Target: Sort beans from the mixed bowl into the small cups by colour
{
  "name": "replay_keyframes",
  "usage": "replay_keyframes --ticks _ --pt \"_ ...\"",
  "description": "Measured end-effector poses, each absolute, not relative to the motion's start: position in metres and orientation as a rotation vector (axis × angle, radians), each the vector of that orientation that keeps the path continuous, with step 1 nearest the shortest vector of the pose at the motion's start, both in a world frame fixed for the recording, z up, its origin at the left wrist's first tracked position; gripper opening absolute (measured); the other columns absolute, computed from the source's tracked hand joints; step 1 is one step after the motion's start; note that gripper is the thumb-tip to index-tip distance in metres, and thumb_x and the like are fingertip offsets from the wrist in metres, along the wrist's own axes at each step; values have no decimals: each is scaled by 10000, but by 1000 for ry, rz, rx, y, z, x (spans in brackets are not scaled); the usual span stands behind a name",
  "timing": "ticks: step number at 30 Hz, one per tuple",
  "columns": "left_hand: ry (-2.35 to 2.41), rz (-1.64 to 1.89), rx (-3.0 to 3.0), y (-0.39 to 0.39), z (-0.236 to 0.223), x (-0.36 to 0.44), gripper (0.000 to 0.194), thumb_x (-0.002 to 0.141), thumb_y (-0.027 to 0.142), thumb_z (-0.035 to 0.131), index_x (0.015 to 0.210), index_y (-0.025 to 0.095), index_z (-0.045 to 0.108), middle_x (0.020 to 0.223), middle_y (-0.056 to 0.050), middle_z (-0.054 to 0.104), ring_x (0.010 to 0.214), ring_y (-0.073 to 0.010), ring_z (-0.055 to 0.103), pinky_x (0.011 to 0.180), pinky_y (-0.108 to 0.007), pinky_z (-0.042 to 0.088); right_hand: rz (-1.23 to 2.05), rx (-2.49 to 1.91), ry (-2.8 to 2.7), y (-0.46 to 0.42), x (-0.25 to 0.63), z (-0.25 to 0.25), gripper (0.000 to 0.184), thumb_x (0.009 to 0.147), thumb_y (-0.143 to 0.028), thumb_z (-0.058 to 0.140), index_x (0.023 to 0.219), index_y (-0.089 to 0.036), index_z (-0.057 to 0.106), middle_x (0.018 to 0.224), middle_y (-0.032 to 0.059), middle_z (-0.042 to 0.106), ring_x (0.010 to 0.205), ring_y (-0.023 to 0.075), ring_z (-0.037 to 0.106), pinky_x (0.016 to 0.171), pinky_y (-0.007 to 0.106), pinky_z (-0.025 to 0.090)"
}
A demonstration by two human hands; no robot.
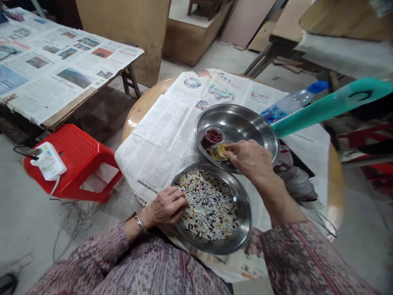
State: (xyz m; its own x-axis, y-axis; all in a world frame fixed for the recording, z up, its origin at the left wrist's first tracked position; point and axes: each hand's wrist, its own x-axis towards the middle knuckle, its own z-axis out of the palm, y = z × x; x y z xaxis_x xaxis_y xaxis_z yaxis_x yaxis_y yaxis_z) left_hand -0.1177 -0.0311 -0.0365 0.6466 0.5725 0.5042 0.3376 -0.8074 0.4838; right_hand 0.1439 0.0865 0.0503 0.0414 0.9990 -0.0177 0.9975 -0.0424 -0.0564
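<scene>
A steel bowl (242,229) near me holds a mix of white, dark and yellow beans and grains (208,207). My left hand (166,206) rests on the bowl's left rim, fingers curled in against the mix. Behind it stands a second steel bowl (242,123) with a small cup of red beans (214,136) and a cup of yellow grains (218,152). My right hand (248,157) reaches over the yellow cup, fingertips pinched together at it; what they hold is too small to see.
Both bowls sit on newspaper (166,135) spread over a round wooden table (138,110). A plastic bottle (291,102) and a teal bar (331,104) lie at the right. A red stool (80,151) with a power strip (49,162) stands left.
</scene>
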Motion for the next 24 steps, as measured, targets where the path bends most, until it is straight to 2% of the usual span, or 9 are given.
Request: replay_keyframes --ticks 7,12,16,20,24 --pt "723 949 2517 -29 -33 -117 104 940 180 463 964 152 561 875 -62 638 810 -169 557 795 -339 491 50 -2243 -2144 89 145 47 238 847 -306 506 839 -223 729 784 80 642 729 180 488 641 325 294" --pt "721 964 2514 -29 -31 -117 94 936 173 472 949 148 562 858 -59 637 792 -166 544 782 -332 488 48 -2183 -2107 90 149 42 226 830 -309 553 857 -196 747 726 64 599 651 124 337 642 332 246" --pt "727 947 2514 -30 -31 -117 89 947 185 468 944 153 551 871 -61 640 802 -165 554 796 -334 487 100 -2173 -2086 93 146 44 157 779 -282 616 753 -196 745 599 23 497 609 102 227 642 345 231" --pt "732 917 2520 -30 -31 -117 92 956 191 457 944 156 541 874 -61 640 812 -166 563 807 -337 486 124 -2235 -2077 95 138 48 154 793 -214 589 755 -178 734 628 33 514 622 104 244 654 345 227" --pt "733 924 2529 -29 -30 -117 85 952 185 470 937 152 548 865 -61 642 802 -167 562 789 -331 487 151 -2307 -2059 95 133 57 189 840 -269 564 839 -174 728 716 63 578 650 122 330 653 339 236"
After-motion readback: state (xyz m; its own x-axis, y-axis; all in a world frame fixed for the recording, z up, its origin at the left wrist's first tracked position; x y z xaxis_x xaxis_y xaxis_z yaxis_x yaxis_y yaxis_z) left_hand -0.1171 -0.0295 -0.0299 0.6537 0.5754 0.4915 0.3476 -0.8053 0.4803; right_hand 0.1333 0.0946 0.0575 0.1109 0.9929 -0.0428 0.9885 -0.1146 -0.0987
